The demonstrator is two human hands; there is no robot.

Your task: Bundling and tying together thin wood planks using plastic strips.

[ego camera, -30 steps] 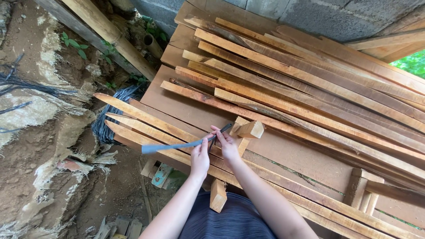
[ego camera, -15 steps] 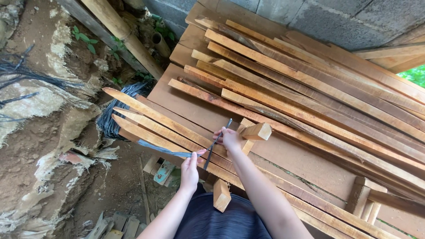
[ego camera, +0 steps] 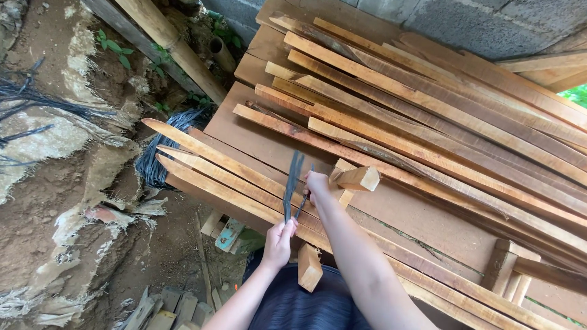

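Dark strap [ego camera: 292,183] pinched by both hands, L [ego camera: 280,243] & R [ego camera: 318,185], over wood slats [ego camera: 232,177]

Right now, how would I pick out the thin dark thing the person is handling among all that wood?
Start at the big stack of long wooden slats lying against the grey block wall. At its near edge, the left hand and right hand hold a dark strip between them. It is the only thin, blue-grey, flexible band there; everything around it is stiff orange-brown timber.
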